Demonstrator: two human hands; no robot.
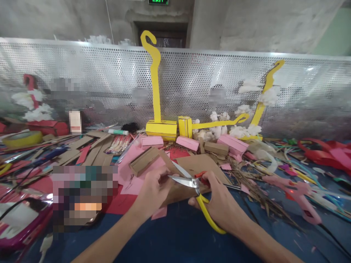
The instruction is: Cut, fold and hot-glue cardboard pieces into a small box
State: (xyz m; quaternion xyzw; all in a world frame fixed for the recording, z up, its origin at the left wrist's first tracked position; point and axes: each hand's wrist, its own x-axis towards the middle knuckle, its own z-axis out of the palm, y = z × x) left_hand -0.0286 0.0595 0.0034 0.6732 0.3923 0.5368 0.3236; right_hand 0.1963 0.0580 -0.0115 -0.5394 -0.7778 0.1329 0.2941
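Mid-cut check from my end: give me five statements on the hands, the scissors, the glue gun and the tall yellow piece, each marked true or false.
1. The right hand holds the scissors. True.
2. The blades of the scissors are closed together. False: they are spread apart.
3. The pink glue gun lies to the right of the right hand. True.
4. The left hand is gripping the pink glue gun. False: the left hand is close to the scissor blades, well away from the glue gun.
5. The tall yellow strip with the hooked top is standing upright. True.
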